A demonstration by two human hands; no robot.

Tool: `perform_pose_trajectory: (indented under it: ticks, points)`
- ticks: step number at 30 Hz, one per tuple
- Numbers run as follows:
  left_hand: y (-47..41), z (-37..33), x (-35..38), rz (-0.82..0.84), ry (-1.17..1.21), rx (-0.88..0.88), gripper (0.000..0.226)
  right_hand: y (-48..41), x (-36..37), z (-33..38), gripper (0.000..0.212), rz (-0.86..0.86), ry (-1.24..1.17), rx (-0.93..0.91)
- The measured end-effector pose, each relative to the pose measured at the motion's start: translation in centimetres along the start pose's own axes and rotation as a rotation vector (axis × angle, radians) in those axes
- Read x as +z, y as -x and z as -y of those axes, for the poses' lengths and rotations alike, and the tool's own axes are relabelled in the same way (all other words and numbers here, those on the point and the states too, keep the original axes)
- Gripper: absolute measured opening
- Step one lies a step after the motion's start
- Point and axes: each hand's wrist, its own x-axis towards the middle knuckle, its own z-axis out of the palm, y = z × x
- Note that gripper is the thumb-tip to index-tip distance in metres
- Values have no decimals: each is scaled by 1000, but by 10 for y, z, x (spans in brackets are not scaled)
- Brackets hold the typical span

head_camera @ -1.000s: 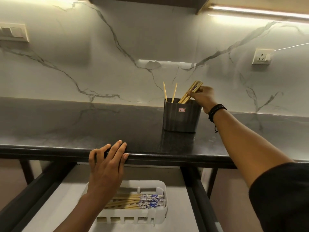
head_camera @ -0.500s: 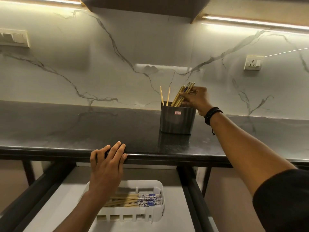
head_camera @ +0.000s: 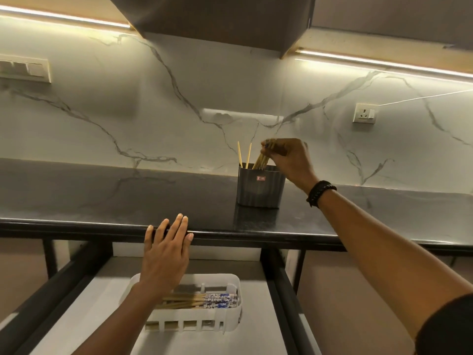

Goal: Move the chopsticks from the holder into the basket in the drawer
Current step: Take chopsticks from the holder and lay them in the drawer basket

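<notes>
A dark metal holder (head_camera: pixel 260 187) stands on the black counter (head_camera: pixel 102 198). My right hand (head_camera: pixel 288 156) grips a bunch of wooden chopsticks (head_camera: pixel 261 161) whose lower ends are still inside the holder. Two more chopsticks (head_camera: pixel 244 155) stick up at the holder's left side. Below the counter, the open drawer (head_camera: pixel 84 303) holds a white basket (head_camera: pixel 230 321) with several chopsticks (head_camera: pixel 204 301) lying flat in it, blue-patterned ends to the right. My left hand (head_camera: pixel 166 254) rests with straight fingers on the counter's front edge, above the basket.
A marble backsplash rises behind the counter, with a switch plate (head_camera: pixel 24 70) at left and a socket (head_camera: pixel 364 113) at right. A dark cabinet (head_camera: pixel 217 19) hangs overhead. The drawer's black side rails (head_camera: pixel 281 290) flank the basket.
My right hand has closed round the bunch of chopsticks and lifted it a little in the holder. The view tilted upward. My left hand stays on the counter edge.
</notes>
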Motion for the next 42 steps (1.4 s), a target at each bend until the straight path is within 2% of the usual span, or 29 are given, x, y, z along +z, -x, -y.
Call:
perform_pose_trajectory:
  ticks: [5, 12, 17, 22, 27, 30, 34, 37, 39, 42]
  points:
    - [6, -10, -12, -34, 134, 19, 65, 45, 1, 29, 27, 120, 128, -255]
    - [16, -30, -42, -230, 363, 202, 57, 106, 14, 65, 29, 211, 144, -462]
    - [20, -43, -54, -298, 461, 350, 56, 139, 32, 72, 34, 271, 238, -543]
    - [15, -46, -59, -357, 446, 567, 34, 149, 41, 72, 36, 271, 238, -584]
    - [12, -45, -59, -405, 477, 605, 36, 151, 42, 66, 34, 220, 187, -529]
    - [8, -48, -61, -483, 648, 497, 32, 150, 41, 60, 29, 108, 27, -365]
    - [3, -42, -69, -626, 930, 131, 21, 136, 32, 56, 21, -175, -386, 146]
    - [-1, -31, -69, -634, 1149, -156, 16, 127, 23, 53, 19, -362, -692, 502]
    - [-4, -25, -68, -605, 1323, -365, 12, 128, 20, 52, 18, -401, -914, 722]
    - [-8, -16, -67, -554, 1579, -626, 15, 132, 21, 50, 16, -400, -1073, 949]
